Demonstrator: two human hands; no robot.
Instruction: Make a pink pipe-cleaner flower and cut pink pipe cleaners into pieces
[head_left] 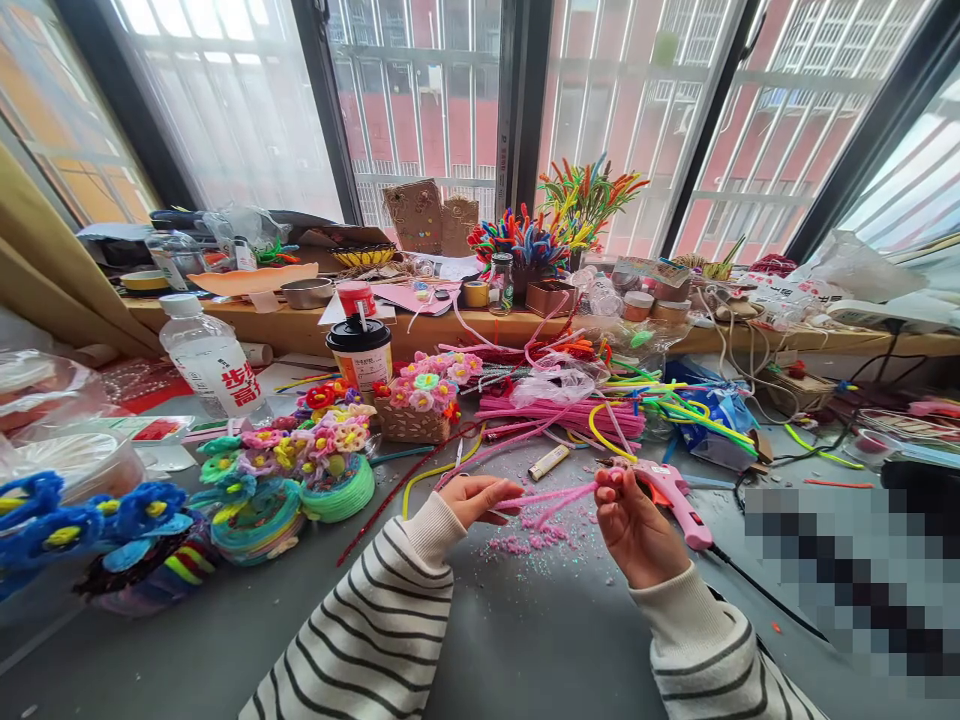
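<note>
Between my two hands stretches a pink pipe cleaner [556, 494], held above the grey table. My left hand [474, 500] pinches one end between thumb and fingers. At the other end, the fingers of my right hand [630, 525] are closed on it. Below lie pink fuzz clippings [529, 540] and scattered glitter-like bits. A pink hot glue gun [679, 500] rests just right of my right hand, its cord running to the lower right. Behind my hands sits a short yellowish stick-like piece with a label [548, 462], beside a bundle of pink pipe cleaners [559, 418].
Pipe-cleaner flower pots [337, 488] fill the left side, with a water bottle [210, 355] and a lidded cup [360, 350] behind. A cardboard box of pink flowers [412, 420] stands mid-table. Green and yellow pipe cleaners [697, 410] lie right. A cluttered wooden ledge [427, 328] runs under the windows.
</note>
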